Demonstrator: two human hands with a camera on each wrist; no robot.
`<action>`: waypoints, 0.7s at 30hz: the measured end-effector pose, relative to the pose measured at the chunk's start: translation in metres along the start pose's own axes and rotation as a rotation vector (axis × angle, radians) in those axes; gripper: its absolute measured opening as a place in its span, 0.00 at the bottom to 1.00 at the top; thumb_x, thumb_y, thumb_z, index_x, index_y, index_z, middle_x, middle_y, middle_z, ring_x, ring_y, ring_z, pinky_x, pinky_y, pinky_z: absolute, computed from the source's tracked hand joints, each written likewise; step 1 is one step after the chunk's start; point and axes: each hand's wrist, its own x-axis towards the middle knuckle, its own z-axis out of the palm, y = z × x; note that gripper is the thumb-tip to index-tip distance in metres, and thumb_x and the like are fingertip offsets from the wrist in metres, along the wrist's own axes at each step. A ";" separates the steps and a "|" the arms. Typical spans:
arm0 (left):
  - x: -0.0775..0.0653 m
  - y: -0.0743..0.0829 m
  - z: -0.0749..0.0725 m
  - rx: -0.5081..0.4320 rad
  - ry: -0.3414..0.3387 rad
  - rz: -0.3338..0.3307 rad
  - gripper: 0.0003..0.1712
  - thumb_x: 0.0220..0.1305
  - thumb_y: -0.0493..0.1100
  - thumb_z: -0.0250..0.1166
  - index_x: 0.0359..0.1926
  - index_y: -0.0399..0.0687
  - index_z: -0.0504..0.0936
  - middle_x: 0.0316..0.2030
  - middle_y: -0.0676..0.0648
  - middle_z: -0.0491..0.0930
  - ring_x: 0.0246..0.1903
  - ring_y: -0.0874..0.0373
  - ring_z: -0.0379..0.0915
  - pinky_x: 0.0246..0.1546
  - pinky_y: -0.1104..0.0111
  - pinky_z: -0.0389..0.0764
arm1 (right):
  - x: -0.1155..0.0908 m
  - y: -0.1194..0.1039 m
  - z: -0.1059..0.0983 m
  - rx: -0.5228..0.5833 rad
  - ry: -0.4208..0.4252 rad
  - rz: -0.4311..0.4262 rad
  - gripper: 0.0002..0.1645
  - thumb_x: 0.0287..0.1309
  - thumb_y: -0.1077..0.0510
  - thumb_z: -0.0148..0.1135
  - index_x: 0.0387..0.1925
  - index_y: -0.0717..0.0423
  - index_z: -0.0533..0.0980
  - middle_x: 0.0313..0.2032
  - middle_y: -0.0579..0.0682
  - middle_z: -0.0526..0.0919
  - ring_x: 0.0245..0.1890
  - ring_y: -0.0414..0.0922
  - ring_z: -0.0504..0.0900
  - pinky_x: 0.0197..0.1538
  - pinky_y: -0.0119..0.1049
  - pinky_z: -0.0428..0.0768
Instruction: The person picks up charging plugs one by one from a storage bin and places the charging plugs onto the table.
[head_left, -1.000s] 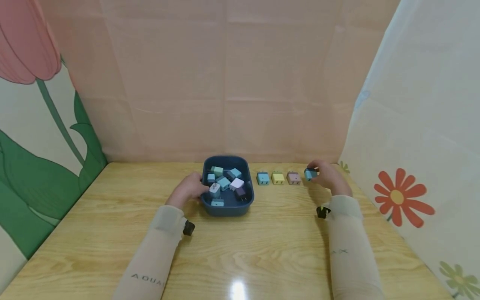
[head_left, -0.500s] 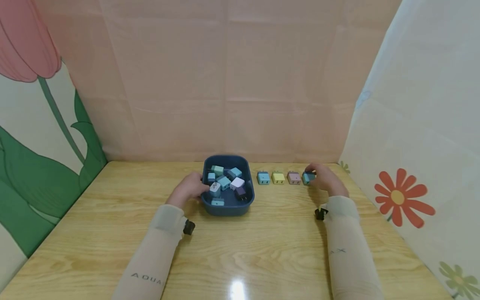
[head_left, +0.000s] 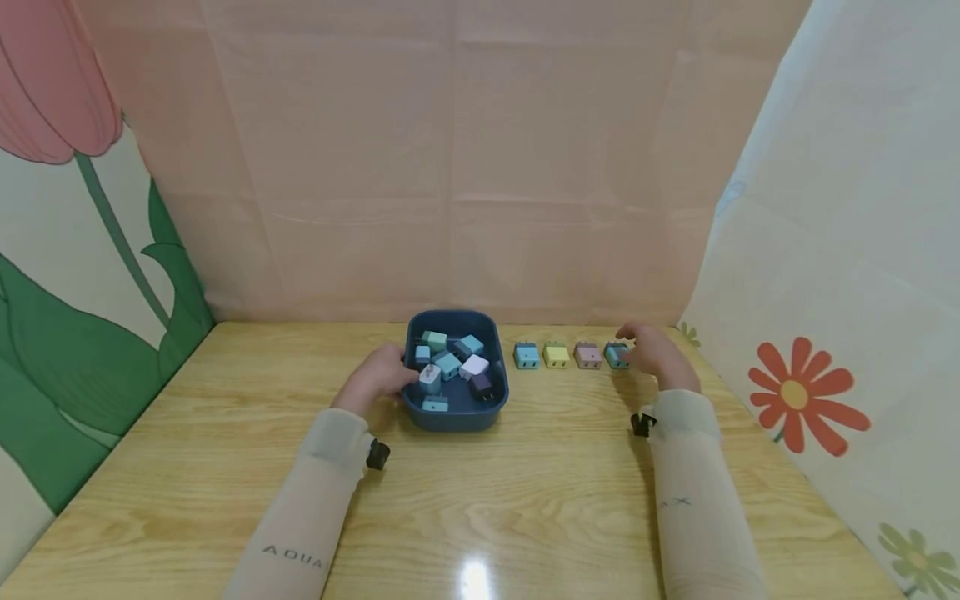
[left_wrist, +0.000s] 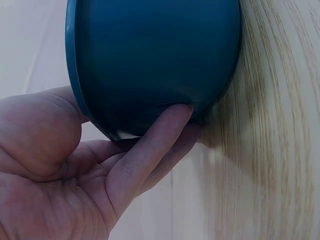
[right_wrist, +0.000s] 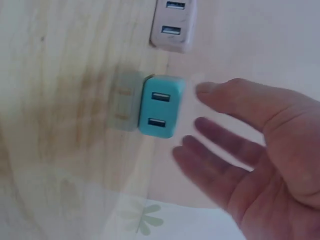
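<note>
My left hand [head_left: 378,377] holds the left side of a dark blue plastic bin [head_left: 455,422]. In the left wrist view the thumb goes over the rim of the bin [left_wrist: 150,55] and the fingers lie against its outer wall. Several USB charger plugs, blue, green, white and dark purple, lie jumbled inside. My right hand [head_left: 656,354] is just beside a teal USB charger [head_left: 616,356], the rightmost of a row. In the right wrist view the fingers of the right hand [right_wrist: 250,150] are spread apart from the teal charger [right_wrist: 160,106], which stands with two ports showing.
Left of the teal charger stand a pink charger [head_left: 588,356], a yellow charger [head_left: 557,356] and a blue charger [head_left: 527,356], spaced along the back of the wooden table [head_left: 525,500]. A pinkish sheet [head_left: 450,167] hangs behind, and a flower-printed sheet [head_left: 847,275] bounds the right.
My right hand has set the teal charger down at the right end of the row, let go of it and drawn slightly away. The left hand and bin look unchanged.
</note>
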 end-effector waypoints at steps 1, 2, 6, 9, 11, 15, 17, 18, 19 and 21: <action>0.000 0.000 0.000 0.002 0.001 0.003 0.17 0.78 0.41 0.63 0.57 0.32 0.83 0.48 0.35 0.88 0.35 0.51 0.88 0.38 0.63 0.89 | 0.000 -0.001 -0.001 0.007 -0.013 0.018 0.28 0.76 0.61 0.62 0.71 0.68 0.72 0.73 0.76 0.71 0.71 0.77 0.72 0.70 0.74 0.74; 0.000 0.000 0.000 0.004 0.003 0.006 0.17 0.78 0.41 0.63 0.57 0.31 0.83 0.48 0.35 0.88 0.35 0.51 0.88 0.38 0.64 0.89 | -0.001 -0.003 -0.002 0.010 -0.024 0.029 0.28 0.76 0.60 0.63 0.71 0.67 0.73 0.73 0.76 0.71 0.71 0.76 0.72 0.70 0.73 0.74; 0.000 0.000 -0.001 0.006 0.008 0.013 0.16 0.77 0.41 0.64 0.56 0.32 0.83 0.47 0.35 0.89 0.34 0.52 0.87 0.38 0.64 0.88 | -0.001 -0.006 -0.003 -0.030 -0.090 0.042 0.30 0.75 0.59 0.63 0.73 0.63 0.74 0.74 0.75 0.71 0.72 0.76 0.72 0.71 0.73 0.74; 0.000 -0.001 0.000 0.008 0.009 0.013 0.16 0.76 0.41 0.64 0.56 0.32 0.84 0.47 0.35 0.89 0.34 0.52 0.87 0.38 0.64 0.88 | -0.002 -0.009 -0.002 -0.051 -0.127 0.042 0.32 0.74 0.61 0.61 0.76 0.61 0.72 0.74 0.75 0.71 0.70 0.74 0.75 0.71 0.72 0.75; 0.000 -0.001 0.000 0.010 0.009 0.011 0.16 0.76 0.41 0.64 0.56 0.32 0.83 0.47 0.35 0.89 0.34 0.51 0.87 0.38 0.64 0.88 | -0.003 -0.011 -0.002 -0.061 -0.133 0.040 0.32 0.74 0.61 0.60 0.76 0.61 0.72 0.73 0.75 0.72 0.68 0.72 0.77 0.70 0.71 0.76; 0.000 0.000 0.000 0.008 0.007 0.002 0.17 0.77 0.42 0.64 0.57 0.32 0.83 0.47 0.36 0.88 0.35 0.51 0.87 0.39 0.64 0.88 | -0.004 -0.012 -0.003 -0.067 -0.091 0.032 0.29 0.72 0.62 0.61 0.72 0.63 0.76 0.70 0.75 0.76 0.66 0.71 0.79 0.69 0.70 0.77; 0.001 0.000 0.000 0.004 0.006 0.000 0.17 0.77 0.42 0.64 0.58 0.33 0.83 0.48 0.36 0.88 0.36 0.51 0.87 0.40 0.64 0.89 | -0.003 -0.012 -0.004 -0.071 -0.075 0.030 0.28 0.71 0.63 0.62 0.71 0.64 0.77 0.70 0.75 0.77 0.66 0.72 0.79 0.69 0.70 0.77; 0.001 0.000 0.000 0.003 0.005 0.000 0.17 0.78 0.42 0.64 0.58 0.32 0.83 0.48 0.36 0.88 0.36 0.51 0.87 0.40 0.64 0.89 | -0.002 -0.011 -0.003 -0.071 -0.075 0.035 0.29 0.71 0.63 0.62 0.71 0.64 0.76 0.70 0.75 0.76 0.66 0.72 0.78 0.69 0.70 0.77; 0.001 0.000 0.000 0.001 0.004 0.000 0.17 0.78 0.41 0.64 0.58 0.32 0.83 0.49 0.35 0.88 0.36 0.51 0.88 0.40 0.63 0.89 | -0.002 -0.010 -0.003 -0.076 -0.081 0.039 0.30 0.72 0.63 0.62 0.72 0.63 0.75 0.71 0.74 0.75 0.67 0.72 0.78 0.69 0.70 0.77; 0.002 0.000 0.000 -0.002 0.002 -0.004 0.17 0.78 0.41 0.64 0.58 0.32 0.83 0.49 0.35 0.88 0.37 0.51 0.88 0.41 0.62 0.90 | 0.002 -0.007 0.001 -0.090 -0.091 0.028 0.31 0.72 0.62 0.62 0.74 0.63 0.73 0.72 0.75 0.75 0.65 0.70 0.80 0.69 0.70 0.77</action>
